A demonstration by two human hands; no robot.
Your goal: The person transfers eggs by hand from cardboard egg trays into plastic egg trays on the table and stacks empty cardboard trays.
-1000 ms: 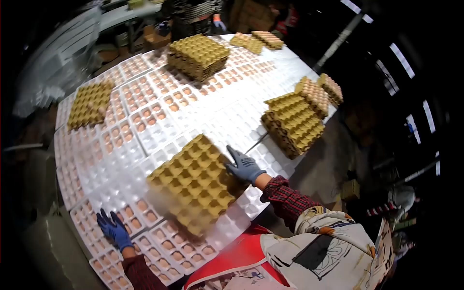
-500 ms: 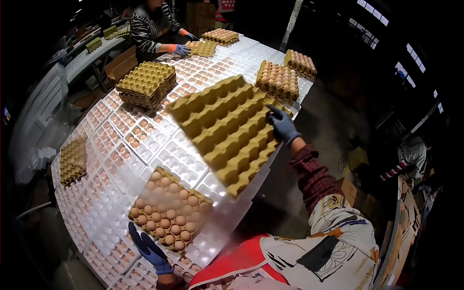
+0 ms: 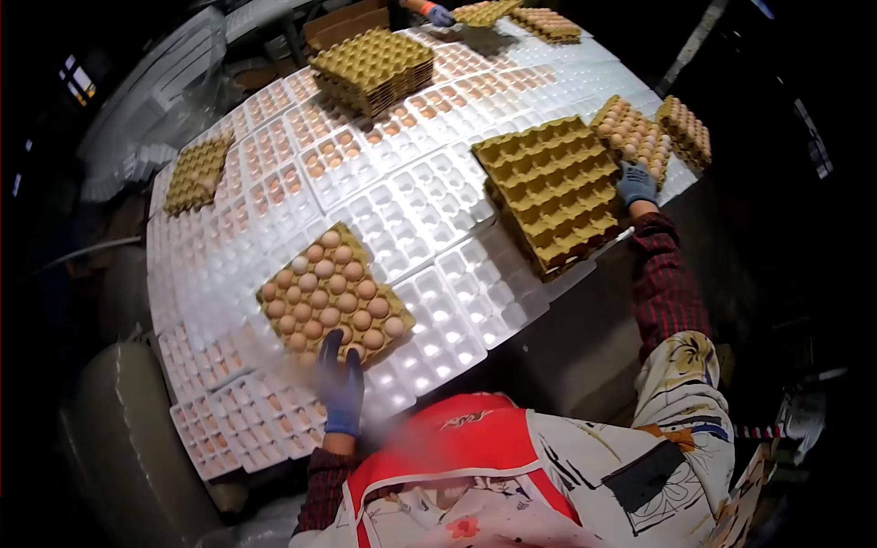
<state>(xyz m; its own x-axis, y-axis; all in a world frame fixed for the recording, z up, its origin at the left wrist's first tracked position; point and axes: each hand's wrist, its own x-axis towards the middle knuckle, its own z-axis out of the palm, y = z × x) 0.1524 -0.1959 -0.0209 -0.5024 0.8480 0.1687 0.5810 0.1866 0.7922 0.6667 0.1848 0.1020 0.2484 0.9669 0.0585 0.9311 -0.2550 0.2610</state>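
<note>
Finding pulp egg tray (image 3: 395, 305), carrying brown eggs (image 3: 319, 299), lying aslant on white moulded plastic trays (image 3: 434, 329). Seeing left hand (image 3: 342, 393) touching its near edge, fingers stretching over end eggs; unable to tell whether gripping, owing to blur. Finding right hand (image 3: 638, 183) well apart from left, resting at right edge of empty pulp-tray stack (image 3: 553, 187), just beside further eggs (image 3: 632, 137); unable to tell any hold. Suspecting cracking of shells if pressing left fingers downward; suspecting rolling eggs if lifting by one edge, pulp bending under load. Suspecting knocked eggs or sliding stack if swinging right hand sideways.
</note>
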